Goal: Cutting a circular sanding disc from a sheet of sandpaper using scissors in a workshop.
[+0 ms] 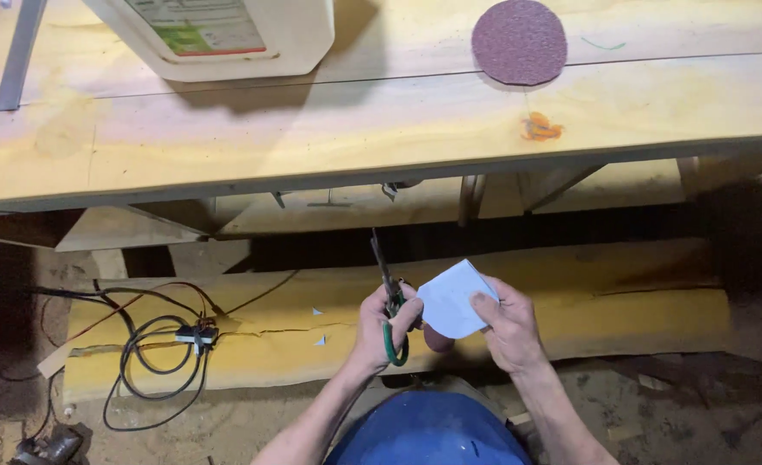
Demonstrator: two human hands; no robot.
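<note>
My left hand [374, 329] grips a pair of scissors [387, 288] by their green handles, with the dark blades pointing up and away from me. My right hand [508, 325] pinches a white sheet piece [452, 297] with cut straight edges, held just right of the scissors. A small reddish-brown rounded bit [438, 339] shows below the white piece, between my hands. Both hands hover above a long wooden plank [622, 301] near the ground.
A plywood bench top [312, 129] spans the upper view, carrying a white plastic canister [226, 39], a round reddish sanding disc [519, 40], an orange mark [540, 129] and a grey metal bar [18, 53]. Coiled cables [161, 353] and small white scraps [320, 340] lie on the plank.
</note>
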